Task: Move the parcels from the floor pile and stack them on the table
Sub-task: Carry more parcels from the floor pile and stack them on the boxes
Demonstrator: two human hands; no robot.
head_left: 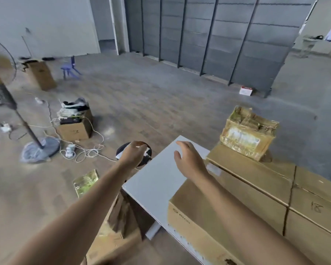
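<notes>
Head view: left hand (134,152) and right hand (189,159) hover empty, fingers relaxed, by white table (157,180) bearing parcels (243,190)

Left hand (135,153) beyond table (157,180) edge — right hand (188,161) above it.

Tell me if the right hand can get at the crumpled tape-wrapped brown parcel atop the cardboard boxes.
Probably yes: the right hand hovers open over the white table, nothing between it and that crumpled tape-wrapped brown parcel.
</notes>
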